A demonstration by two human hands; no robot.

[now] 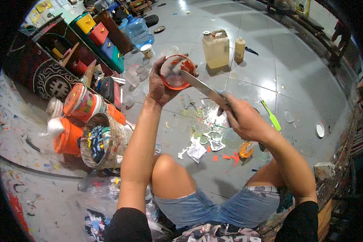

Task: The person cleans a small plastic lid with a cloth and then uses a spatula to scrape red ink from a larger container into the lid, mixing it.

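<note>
Raised in front of me, a small round plastic tub [174, 69] is gripped in my left hand [160, 85]. Orange-red paint smears its rim and inside. My right hand [243, 117] is closed around the handle of a metal spatula [204, 88] with a long flat blade. The blade's tip reaches to the tub's mouth, at its right side; the handle is mostly hidden in my fingers. On the floor below lie stained white rags [197, 149] and orange-red scraps [230, 157]. An orange bottle [246, 150] stands under my right forearm.
A jug of yellowish liquid [216, 50] and a squeeze bottle [239, 50] stand ahead. A green spatula [271, 115] and a white lid [320, 130] lie rightward. Leftward are orange buckets [66, 139], a basket [121, 147] of scraps, plastic cups [132, 76] and a water bottle [137, 32].
</note>
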